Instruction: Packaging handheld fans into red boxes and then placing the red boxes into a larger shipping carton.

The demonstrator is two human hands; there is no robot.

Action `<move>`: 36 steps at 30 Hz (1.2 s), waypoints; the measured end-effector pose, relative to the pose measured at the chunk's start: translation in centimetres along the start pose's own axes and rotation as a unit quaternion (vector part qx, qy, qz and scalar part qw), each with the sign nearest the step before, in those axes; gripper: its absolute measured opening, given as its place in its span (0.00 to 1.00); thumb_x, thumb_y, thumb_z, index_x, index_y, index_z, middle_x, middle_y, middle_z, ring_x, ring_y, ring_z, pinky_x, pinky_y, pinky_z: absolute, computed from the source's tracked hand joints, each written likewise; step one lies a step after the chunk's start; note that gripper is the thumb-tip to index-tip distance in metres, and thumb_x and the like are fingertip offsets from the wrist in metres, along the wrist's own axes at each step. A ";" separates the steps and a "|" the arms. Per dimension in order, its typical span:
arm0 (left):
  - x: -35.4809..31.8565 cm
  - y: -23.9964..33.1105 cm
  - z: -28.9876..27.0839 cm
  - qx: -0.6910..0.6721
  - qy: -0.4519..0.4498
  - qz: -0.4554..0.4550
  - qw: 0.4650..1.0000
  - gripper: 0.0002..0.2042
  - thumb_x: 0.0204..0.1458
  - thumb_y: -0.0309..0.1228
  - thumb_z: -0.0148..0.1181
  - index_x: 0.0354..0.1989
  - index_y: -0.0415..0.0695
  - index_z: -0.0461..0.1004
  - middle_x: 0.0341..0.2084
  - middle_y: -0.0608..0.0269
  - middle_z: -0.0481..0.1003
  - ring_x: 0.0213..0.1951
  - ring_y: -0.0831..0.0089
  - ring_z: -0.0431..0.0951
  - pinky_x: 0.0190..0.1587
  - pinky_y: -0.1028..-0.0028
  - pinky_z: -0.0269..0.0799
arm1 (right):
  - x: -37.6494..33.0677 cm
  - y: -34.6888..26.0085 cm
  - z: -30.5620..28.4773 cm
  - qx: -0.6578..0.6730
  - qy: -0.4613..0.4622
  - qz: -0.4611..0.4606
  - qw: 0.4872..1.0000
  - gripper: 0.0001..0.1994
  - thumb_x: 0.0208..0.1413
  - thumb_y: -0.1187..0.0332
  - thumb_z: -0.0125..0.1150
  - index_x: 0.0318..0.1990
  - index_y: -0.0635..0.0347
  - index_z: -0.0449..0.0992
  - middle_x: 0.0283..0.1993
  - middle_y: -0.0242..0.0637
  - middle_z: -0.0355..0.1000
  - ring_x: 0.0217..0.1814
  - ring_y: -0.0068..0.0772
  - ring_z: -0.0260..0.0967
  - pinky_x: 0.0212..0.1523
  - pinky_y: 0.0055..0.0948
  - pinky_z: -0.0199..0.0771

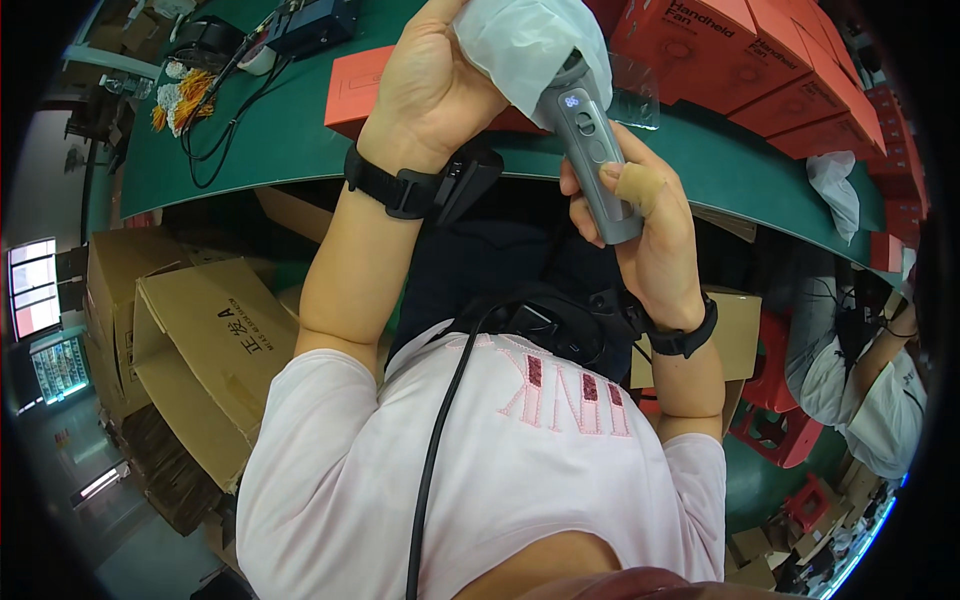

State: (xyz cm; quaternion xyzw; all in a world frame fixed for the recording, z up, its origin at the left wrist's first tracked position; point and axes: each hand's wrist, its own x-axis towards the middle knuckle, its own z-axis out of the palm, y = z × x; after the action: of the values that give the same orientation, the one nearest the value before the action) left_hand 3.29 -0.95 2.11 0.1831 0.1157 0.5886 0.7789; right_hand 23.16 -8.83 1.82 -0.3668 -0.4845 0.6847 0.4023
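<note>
A grey handheld fan (pixel 590 150) is tilted above the bench edge, its head covered by a white translucent plastic bag (pixel 525 50). A small display glows on its handle, above round buttons. My right hand (pixel 650 205) is closed round the lower handle, the thumb lying on the front near a button; tan tape wraps that thumb. At the fan's head, my left hand (pixel 435 85) holds the bagged part from the left side, with its fingers partly hidden behind the bag. Behind my left wrist, an orange-red box (pixel 355 88) lies on the green bench (pixel 270 150).
Orange-red boxes (pixel 740 60) are stacked at the back right, near a loose plastic bag (pixel 835 190). Cables (pixel 210 150) and a blue device (pixel 315 25) are at the back left. Open cardboard cartons (pixel 205 350) stand left of me. Another person (pixel 880 390) and red stools (pixel 780 430) are at right.
</note>
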 end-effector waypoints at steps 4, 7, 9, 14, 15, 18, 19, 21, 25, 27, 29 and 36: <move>-0.3 0.1 0.7 -0.003 -0.028 -0.006 1.000 0.21 0.68 0.38 0.49 0.64 0.39 0.62 0.53 0.54 0.75 0.54 0.61 0.77 0.59 0.58 0.73 | -0.2 0.0 0.1 0.005 0.001 -0.005 1.000 0.27 0.55 0.58 0.48 0.57 0.72 0.69 0.36 0.39 0.71 0.24 0.21 0.63 0.26 0.20 0.61; -0.6 -0.3 3.0 0.067 0.081 0.029 0.994 0.22 0.69 0.38 0.48 0.65 0.39 0.61 0.53 0.56 0.75 0.52 0.61 0.78 0.59 0.60 0.73 | -0.3 -0.2 0.1 -0.008 0.005 -0.006 1.000 0.29 0.54 0.57 0.48 0.57 0.72 0.68 0.36 0.40 0.71 0.24 0.22 0.63 0.26 0.20 0.60; -0.5 1.2 0.0 0.047 0.010 -0.011 0.999 0.19 0.68 0.39 0.49 0.60 0.39 0.66 0.51 0.57 0.77 0.52 0.63 0.78 0.59 0.61 0.73 | -0.3 -0.2 0.1 -0.007 -0.002 -0.012 1.000 0.30 0.53 0.57 0.49 0.58 0.73 0.68 0.36 0.41 0.71 0.24 0.22 0.63 0.26 0.20 0.60; -0.4 1.7 -0.2 0.019 -0.085 -0.048 0.995 0.17 0.67 0.39 0.51 0.55 0.39 0.72 0.49 0.57 0.79 0.53 0.65 0.79 0.60 0.62 0.73 | -0.1 0.5 -0.6 -0.001 -0.009 -0.029 1.000 0.33 0.52 0.56 0.49 0.62 0.73 0.66 0.38 0.43 0.71 0.26 0.24 0.64 0.28 0.22 0.62; -0.4 1.7 0.0 0.036 -0.088 -0.033 0.995 0.17 0.67 0.39 0.51 0.54 0.39 0.72 0.49 0.58 0.79 0.52 0.66 0.79 0.59 0.62 0.73 | -0.1 0.7 -0.7 -0.006 -0.013 -0.033 0.999 0.36 0.52 0.55 0.49 0.64 0.74 0.64 0.40 0.44 0.72 0.28 0.26 0.65 0.31 0.22 0.65; -0.8 0.2 2.4 0.062 -0.069 0.019 0.995 0.21 0.65 0.39 0.54 0.60 0.40 0.66 0.52 0.57 0.76 0.54 0.63 0.77 0.60 0.59 0.71 | -0.4 1.1 -0.6 0.029 0.009 -0.089 0.996 0.36 0.54 0.60 0.51 0.68 0.74 0.60 0.47 0.47 0.73 0.39 0.31 0.71 0.43 0.26 0.72; -0.8 -0.3 3.3 0.069 -0.048 0.055 0.995 0.27 0.63 0.39 0.56 0.66 0.40 0.60 0.55 0.54 0.73 0.57 0.59 0.75 0.62 0.56 0.68 | -0.6 0.9 -0.2 0.026 0.007 -0.093 0.995 0.36 0.54 0.60 0.51 0.68 0.74 0.60 0.47 0.47 0.73 0.39 0.31 0.71 0.43 0.26 0.72; -1.0 -1.2 0.9 0.241 0.006 0.122 0.963 0.17 0.65 0.39 0.56 0.53 0.39 0.72 0.47 0.62 0.78 0.51 0.69 0.79 0.56 0.65 0.74 | -0.9 0.1 1.1 -0.035 0.086 -0.157 0.983 0.32 0.55 0.72 0.55 0.68 0.75 0.60 0.60 0.48 0.69 0.63 0.34 0.64 0.62 0.26 0.63; -1.4 -6.1 2.2 0.311 0.002 0.204 0.928 0.24 0.53 0.25 0.69 0.57 0.38 0.67 0.47 0.61 0.76 0.49 0.72 0.77 0.54 0.72 0.72 | 0.0 1.2 -0.4 -0.295 0.235 -0.287 0.881 0.24 0.59 0.75 0.60 0.62 0.75 0.66 0.57 0.42 0.73 0.56 0.31 0.72 0.59 0.27 0.69; -2.5 -8.7 2.1 0.446 0.026 0.254 0.858 0.29 0.54 0.26 0.69 0.62 0.38 0.63 0.50 0.61 0.74 0.52 0.73 0.75 0.56 0.72 0.70 | 0.6 1.6 -1.1 -0.255 0.253 -0.259 0.897 0.21 0.58 0.77 0.62 0.58 0.74 0.70 0.58 0.40 0.73 0.57 0.31 0.72 0.59 0.26 0.68; -3.8 -9.9 2.7 0.424 -0.006 0.246 0.872 0.33 0.53 0.25 0.69 0.66 0.38 0.59 0.53 0.60 0.73 0.54 0.72 0.73 0.58 0.71 0.68 | 1.2 2.3 -2.3 -0.089 0.221 -0.316 0.918 0.21 0.58 0.78 0.62 0.59 0.74 0.69 0.57 0.40 0.73 0.56 0.30 0.72 0.58 0.26 0.69; -2.2 -7.8 2.1 0.093 0.011 0.018 0.995 0.22 0.61 0.43 0.63 0.57 0.41 0.71 0.51 0.63 0.75 0.53 0.72 0.75 0.58 0.68 0.68 | 0.0 1.8 -1.4 0.040 0.212 -0.312 0.925 0.23 0.59 0.78 0.62 0.62 0.71 0.67 0.60 0.43 0.72 0.61 0.34 0.72 0.62 0.33 0.71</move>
State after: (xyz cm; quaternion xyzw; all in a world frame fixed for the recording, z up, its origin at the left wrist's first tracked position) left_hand 10.31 -5.28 0.66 0.2503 0.1752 0.5915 0.7461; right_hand 24.11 -8.67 -0.24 -0.3174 -0.4499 0.4499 0.7032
